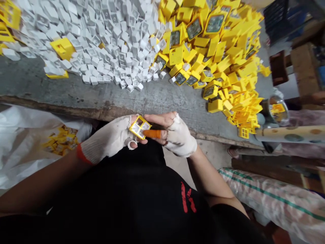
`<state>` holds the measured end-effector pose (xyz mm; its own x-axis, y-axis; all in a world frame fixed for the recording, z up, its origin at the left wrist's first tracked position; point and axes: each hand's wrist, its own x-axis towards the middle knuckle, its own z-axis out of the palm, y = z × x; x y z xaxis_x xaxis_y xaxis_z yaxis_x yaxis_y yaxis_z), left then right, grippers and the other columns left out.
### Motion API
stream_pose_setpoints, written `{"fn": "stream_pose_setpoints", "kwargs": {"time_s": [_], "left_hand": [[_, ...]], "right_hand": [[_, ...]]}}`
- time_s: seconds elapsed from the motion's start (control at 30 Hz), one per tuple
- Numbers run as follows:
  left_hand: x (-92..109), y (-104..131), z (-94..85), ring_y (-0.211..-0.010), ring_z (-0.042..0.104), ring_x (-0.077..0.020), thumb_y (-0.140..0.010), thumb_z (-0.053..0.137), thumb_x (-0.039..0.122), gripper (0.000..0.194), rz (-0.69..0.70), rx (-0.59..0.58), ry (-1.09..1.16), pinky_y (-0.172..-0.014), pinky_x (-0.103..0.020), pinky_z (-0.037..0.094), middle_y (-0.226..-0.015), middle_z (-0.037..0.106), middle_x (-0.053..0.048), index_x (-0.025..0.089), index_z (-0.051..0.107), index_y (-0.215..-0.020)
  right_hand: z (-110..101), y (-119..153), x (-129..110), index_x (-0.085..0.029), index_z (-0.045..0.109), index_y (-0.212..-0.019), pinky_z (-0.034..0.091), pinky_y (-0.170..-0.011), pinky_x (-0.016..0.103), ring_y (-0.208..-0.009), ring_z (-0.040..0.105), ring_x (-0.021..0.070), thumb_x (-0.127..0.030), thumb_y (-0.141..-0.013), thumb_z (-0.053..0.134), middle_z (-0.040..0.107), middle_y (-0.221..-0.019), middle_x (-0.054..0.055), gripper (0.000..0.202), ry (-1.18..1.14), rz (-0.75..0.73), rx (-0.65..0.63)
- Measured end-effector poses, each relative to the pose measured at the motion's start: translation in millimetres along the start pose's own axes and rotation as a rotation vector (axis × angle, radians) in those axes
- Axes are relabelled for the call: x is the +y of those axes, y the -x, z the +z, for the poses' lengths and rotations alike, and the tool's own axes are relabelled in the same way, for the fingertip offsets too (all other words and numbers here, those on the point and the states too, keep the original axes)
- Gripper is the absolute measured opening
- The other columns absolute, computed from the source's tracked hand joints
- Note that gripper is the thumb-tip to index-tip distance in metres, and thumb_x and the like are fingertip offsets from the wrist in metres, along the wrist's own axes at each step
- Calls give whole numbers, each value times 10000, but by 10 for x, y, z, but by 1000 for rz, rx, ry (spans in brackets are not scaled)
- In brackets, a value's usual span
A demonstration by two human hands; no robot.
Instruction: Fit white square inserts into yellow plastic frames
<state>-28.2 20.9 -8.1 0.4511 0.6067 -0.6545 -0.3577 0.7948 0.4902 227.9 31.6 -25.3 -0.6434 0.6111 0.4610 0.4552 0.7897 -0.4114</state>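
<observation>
**Workbench (162, 96) inspection: left hand (115, 135) gripping yellow frame (140, 127)**

The grey workbench is spanning the upper part of the view, its worn wooden front edge facing the person. A heap of white parts (106, 37) is covering its left and middle. A heap of yellow parts (223, 57) is lying to the right, meeting the white one, and a few yellow pieces are sitting among the white.

Below the bench, a sack with green stripes (276, 193) is lying at right; at left, a white bag (20, 135) is standing open, holding small yellow-and-white pieces (62, 139).

Both hands are wearing white gloves with bare fingertips. The left hand is closing its fingers around the yellow frame, just in front of the bench edge. The right hand (176, 135) is meeting the frame from the right, its fingers partly extended; whether it is gripping cannot be told.

The frame is showing white pieces in at least two compartments. An orange finger cover (153, 134) on the right hand is resting against the frame's near side.
</observation>
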Motion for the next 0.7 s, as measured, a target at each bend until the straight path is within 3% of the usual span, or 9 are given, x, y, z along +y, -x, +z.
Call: {"fn": "stream_pose_setpoints", "kwargs": {"time_s": [0.07, 0.13, 0.2, 0.27, 0.37, 0.47, 0.6, 0.7], "left_hand": [[39, 8, 44, -571, 742, -211, -1144, 577, 291, 209, 22, 121, 13, -440, -233, 501, -812, 760, -79, 182, 695, -1010], [62, 6, 67, -577, 747, -212, -1149, 556, 274, 202, 68, 224, 20, -452, -244, 521, -834, 771, -78, 185, 694, -1032], [57, -9, 47, -601, 762, -218, -1150, 535, 260, 206, 106, 256, 26, -468, -254, 541, -867, 788, -86, 181, 707, -1070], [20, -31, -12, -636, 779, -230, -1140, 545, 265, 203, 137, 232, 28, -484, -264, 555, -904, 804, -97, 174, 725, -1113], [-58, -67, -107, -700, 799, -244, -1114, 625, 306, 185, 198, 175, 36, -514, -269, 572, -957, 818, -102, 168, 742, -1155], [-99, -89, -131, -732, 811, -245, -1101, 671, 319, 184, 210, 161, 45, -544, -276, 594, -1016, 833, -110, 164, 752, -1158], [-82, -97, -58, -691, 786, -232, -1122, 634, 293, 186, 203, 143, 48, -532, -275, 583, -952, 811, -95, 157, 761, -1123], [-85, -114, 10, -693, 786, -227, -1148, 593, 283, 218, 196, 86, 73, -530, -271, 581, -937, 806, -93, 158, 770, -1123]], "right_hand": [[-43, 4, 252, -319, 868, -1326, 679, -1023, 472, -1134, 841, 274, -432, -1186, 596, 905, -1293, 70, 326, 92, 234, 112], [-96, -69, 592, -286, 876, -1272, 670, -1074, 545, -1140, 833, 315, -363, -1145, 617, 907, -1216, 96, 299, 237, 528, 174], [-137, -220, 910, -244, 852, -1298, 660, -1096, 589, -1124, 827, 331, -274, -1081, 673, 900, -1224, 114, 283, 369, 782, 102], [-140, -417, 1113, -233, 822, -1335, 654, -1097, 612, -1128, 824, 346, -253, -1046, 725, 889, -1260, 126, 306, 478, 914, -5], [-73, -682, 1200, -246, 814, -1288, 648, -1073, 627, -1131, 818, 367, -314, -1065, 730, 881, -1236, 136, 247, 589, 941, -98], [-8, -781, 1190, -236, 805, -1259, 637, -1058, 643, -1112, 805, 364, -284, -1077, 681, 866, -1253, 152, 225, 616, 915, -138], [-14, -606, 1092, -217, 797, -1224, 623, -1063, 643, -1116, 784, 368, -244, -1039, 695, 851, -1217, 154, 213, 558, 874, -96], [-13, -367, 771, -246, 812, -1130, 640, -1015, 551, -1003, 769, 302, -324, -1070, 684, 845, -1080, 82, 161, 343, 709, 40]]}}
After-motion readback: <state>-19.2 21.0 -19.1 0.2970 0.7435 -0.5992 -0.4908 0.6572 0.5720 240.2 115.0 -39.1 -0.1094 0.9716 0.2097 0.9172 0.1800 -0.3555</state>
